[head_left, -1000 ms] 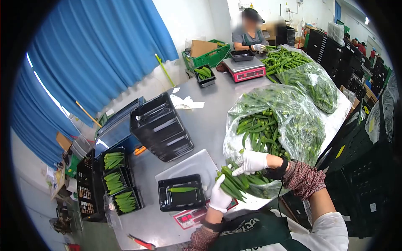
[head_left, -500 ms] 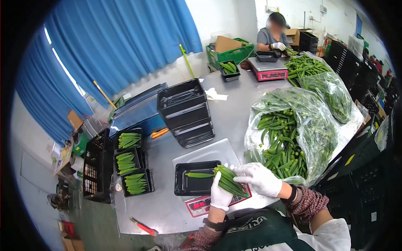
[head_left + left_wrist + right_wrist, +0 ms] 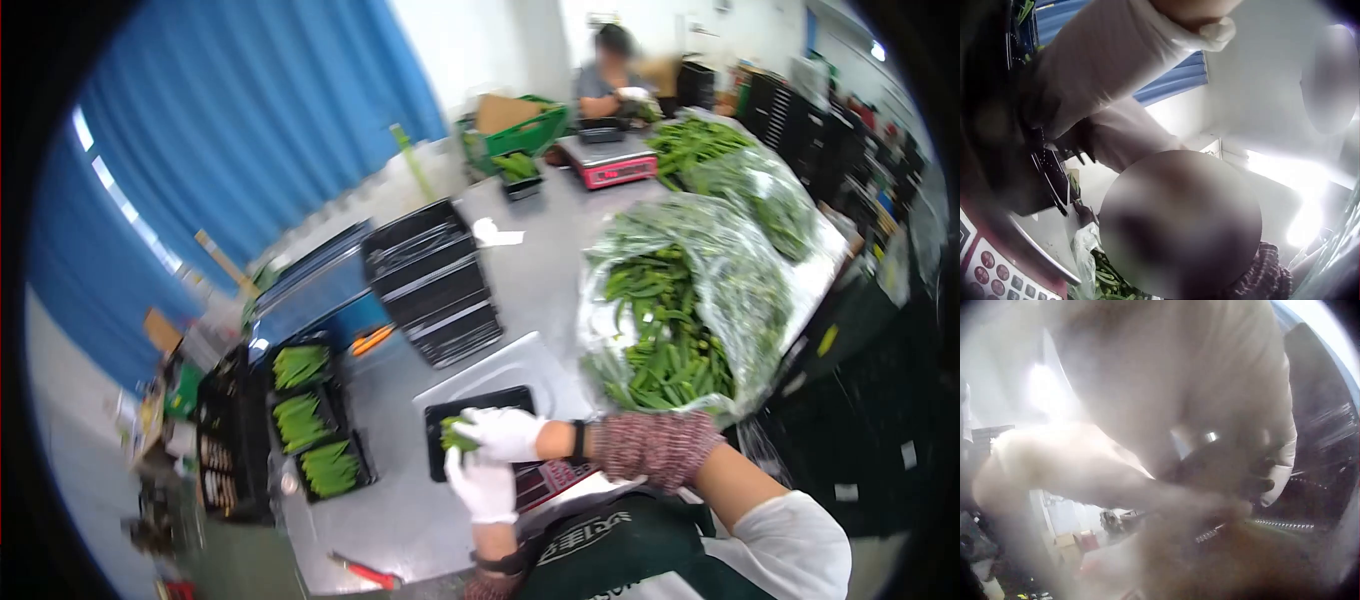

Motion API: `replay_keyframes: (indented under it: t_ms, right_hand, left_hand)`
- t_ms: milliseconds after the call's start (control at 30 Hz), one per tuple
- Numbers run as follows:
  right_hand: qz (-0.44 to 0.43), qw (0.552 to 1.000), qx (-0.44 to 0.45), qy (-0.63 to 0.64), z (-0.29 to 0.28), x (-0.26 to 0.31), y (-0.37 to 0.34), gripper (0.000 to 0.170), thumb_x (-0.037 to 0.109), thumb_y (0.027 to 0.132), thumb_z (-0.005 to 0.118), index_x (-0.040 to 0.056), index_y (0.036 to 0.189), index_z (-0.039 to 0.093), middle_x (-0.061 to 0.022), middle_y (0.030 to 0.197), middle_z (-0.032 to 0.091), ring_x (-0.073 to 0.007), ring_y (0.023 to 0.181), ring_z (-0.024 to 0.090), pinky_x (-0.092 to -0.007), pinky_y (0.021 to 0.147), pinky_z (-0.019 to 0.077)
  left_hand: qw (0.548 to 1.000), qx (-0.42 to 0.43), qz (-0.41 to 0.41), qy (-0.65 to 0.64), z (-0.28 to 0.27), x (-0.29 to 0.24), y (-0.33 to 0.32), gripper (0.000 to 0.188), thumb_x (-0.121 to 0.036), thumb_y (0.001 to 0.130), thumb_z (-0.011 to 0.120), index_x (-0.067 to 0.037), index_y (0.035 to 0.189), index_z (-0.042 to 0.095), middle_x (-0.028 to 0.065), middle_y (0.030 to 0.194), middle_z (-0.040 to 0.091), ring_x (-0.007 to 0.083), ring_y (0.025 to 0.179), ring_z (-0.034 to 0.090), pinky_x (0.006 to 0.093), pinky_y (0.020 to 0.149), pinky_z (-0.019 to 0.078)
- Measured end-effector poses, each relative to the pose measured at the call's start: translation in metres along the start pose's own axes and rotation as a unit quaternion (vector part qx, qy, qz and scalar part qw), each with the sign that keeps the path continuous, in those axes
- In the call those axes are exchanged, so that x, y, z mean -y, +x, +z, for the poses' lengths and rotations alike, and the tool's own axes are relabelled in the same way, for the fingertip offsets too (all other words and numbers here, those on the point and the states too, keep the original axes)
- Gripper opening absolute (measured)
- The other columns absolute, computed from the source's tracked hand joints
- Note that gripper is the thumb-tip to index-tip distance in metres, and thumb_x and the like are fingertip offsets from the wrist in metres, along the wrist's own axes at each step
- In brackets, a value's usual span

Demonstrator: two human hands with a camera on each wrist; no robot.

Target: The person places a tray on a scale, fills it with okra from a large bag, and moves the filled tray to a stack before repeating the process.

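Note:
Both hands wear white gloves and come together over a black tray [image 3: 512, 398] in the head view. A small bunch of green okra [image 3: 457, 437] shows at their fingertips, inside the tray's left part. My right hand [image 3: 505, 432] holds the bunch from above, its fingers bent over the pods. From the near side my left hand [image 3: 482, 487] grips the same bunch, its fingers at the tray's front rim. The tray sits on a scale with a red panel [image 3: 545, 483], whose keypad [image 3: 1007, 278] shows in the left wrist view. Most of the okra is hidden under the gloves.
Filled okra trays [image 3: 300, 422] stand at left, beside a stack of empty black trays [image 3: 440, 290]. An open plastic bag [image 3: 760, 290] of loose okra lies at right. Red-handled cutters [image 3: 368, 573] lie near the front edge. A person [image 3: 612, 85] works across the table behind another scale [image 3: 610, 170].
Both hands have moved left from beside the okra bag to the tray, carrying the okra bunch. The right hand has come over the bunch. The single pod in the tray is now covered.

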State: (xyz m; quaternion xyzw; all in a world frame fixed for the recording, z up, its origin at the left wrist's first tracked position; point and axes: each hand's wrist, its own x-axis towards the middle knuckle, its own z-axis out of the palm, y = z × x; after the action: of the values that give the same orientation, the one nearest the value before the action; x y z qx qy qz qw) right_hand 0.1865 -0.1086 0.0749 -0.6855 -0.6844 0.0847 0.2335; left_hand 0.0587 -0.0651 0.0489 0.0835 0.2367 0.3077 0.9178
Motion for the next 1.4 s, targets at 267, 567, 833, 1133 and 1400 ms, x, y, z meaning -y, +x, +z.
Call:
replay_keyframes:
  t_ms: [267, 567, 833, 1133, 1400]
  right_hand:
    - [0.016, 0.993, -0.111, -0.023, -0.070, -0.039, -0.033, 0.054, 0.024, 0.078, 0.061, 0.0052, 0.127, 0.050, -0.0181, 0.113, 0.060, -0.0336, 0.107, 0.057, -0.0428, 0.088, 0.0461]
    - [0.175, 0.938, 0.158, -0.254, -0.045, -0.230, -0.220, 0.029, 0.012, 0.075, 0.058, 0.0202, 0.100, 0.070, -0.0037, 0.094, 0.067, -0.0221, 0.097, 0.063, -0.0414, 0.090, 0.0411]
    - [0.214, 0.931, 0.150, -0.257, -0.074, -0.226, -0.232, 0.018, 0.012, 0.075, 0.059, 0.0111, 0.090, 0.069, -0.0108, 0.083, 0.066, -0.0305, 0.076, 0.066, -0.0403, 0.066, 0.0517]
    - [0.320, 0.798, -0.177, 0.479, -0.146, -0.112, -0.235, 0.050, 0.015, 0.088, 0.065, 0.0021, 0.133, 0.049, 0.0022, 0.099, 0.063, -0.0045, 0.081, 0.052, -0.0214, 0.074, 0.0469]
    - [0.151, 0.954, -0.155, 0.210, -0.055, -0.075, -0.226, 0.045, 0.033, 0.086, 0.064, 0.0116, 0.124, 0.057, -0.0171, 0.106, 0.063, -0.0343, 0.094, 0.062, -0.0380, 0.083, 0.0489]
  left_hand:
    - [0.994, 0.014, 0.026, 0.109, 0.019, -0.012, -0.054, 0.065, -0.031, 0.090, 0.052, 0.001, 0.142, 0.028, 0.0219, 0.137, 0.039, 0.0299, 0.128, 0.039, 0.0432, 0.112, 0.0282]
    - [0.952, 0.117, -0.115, 0.258, 0.058, 0.050, -0.044, 0.056, -0.023, 0.090, 0.048, -0.001, 0.140, 0.036, 0.0148, 0.127, 0.054, 0.0248, 0.117, 0.052, 0.0407, 0.103, 0.0397]
    - [0.936, 0.145, -0.181, 0.267, 0.062, 0.095, -0.019, 0.052, -0.018, 0.091, 0.050, 0.001, 0.138, 0.039, 0.0171, 0.115, 0.061, 0.0273, 0.106, 0.059, 0.0396, 0.098, 0.0452]
    - [0.884, 0.240, -0.171, 0.364, 0.097, 0.171, 0.000, 0.051, -0.017, 0.098, 0.044, 0.001, 0.142, 0.028, 0.0159, 0.140, 0.040, 0.0250, 0.130, 0.040, 0.0388, 0.108, 0.0322]
    - [0.930, 0.154, -0.191, 0.273, 0.077, 0.169, 0.019, 0.042, -0.022, 0.100, 0.039, -0.001, 0.136, 0.040, 0.0155, 0.132, 0.048, 0.0265, 0.123, 0.047, 0.0376, 0.103, 0.0378]
